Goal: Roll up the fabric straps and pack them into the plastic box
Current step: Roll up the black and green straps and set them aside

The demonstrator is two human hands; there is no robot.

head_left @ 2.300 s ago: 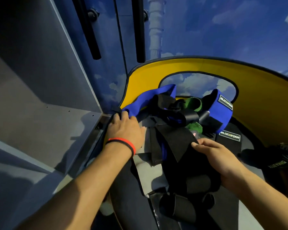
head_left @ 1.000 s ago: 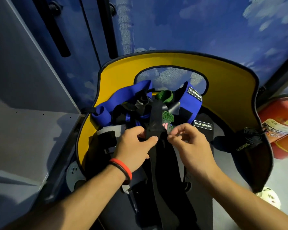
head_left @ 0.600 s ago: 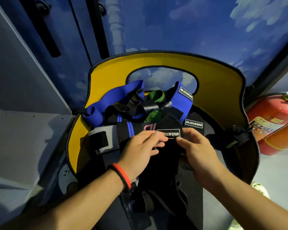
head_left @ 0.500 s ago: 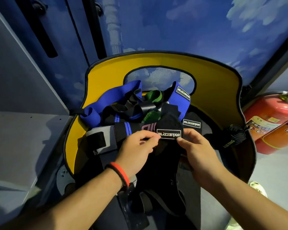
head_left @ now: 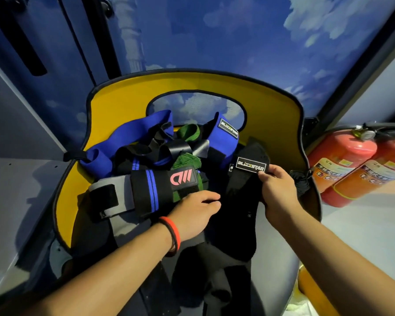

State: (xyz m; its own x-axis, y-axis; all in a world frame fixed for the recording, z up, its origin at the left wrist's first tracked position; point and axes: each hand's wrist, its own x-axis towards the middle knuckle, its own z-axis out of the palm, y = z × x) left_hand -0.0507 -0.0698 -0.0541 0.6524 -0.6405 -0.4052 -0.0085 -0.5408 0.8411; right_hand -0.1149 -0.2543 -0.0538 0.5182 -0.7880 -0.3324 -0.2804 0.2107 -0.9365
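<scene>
Pinching black strap [head_left: 240, 201], right hand [head_left: 278, 192]

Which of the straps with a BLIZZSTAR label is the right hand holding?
The black strap, pinched by the right hand at its label; the labelled blue strap lies behind, untouched.

Two red fire extinguishers [head_left: 342, 156] side by side at the right, touching, with yellow-and-white labels, on a pale surface [head_left: 363, 224]. Behind, a blue wall [head_left: 214, 37] printed with white clouds. At the left, a grey shelf [head_left: 21, 190]; above it, a black vertical bar [head_left: 18, 39] on blue panelling.
</scene>
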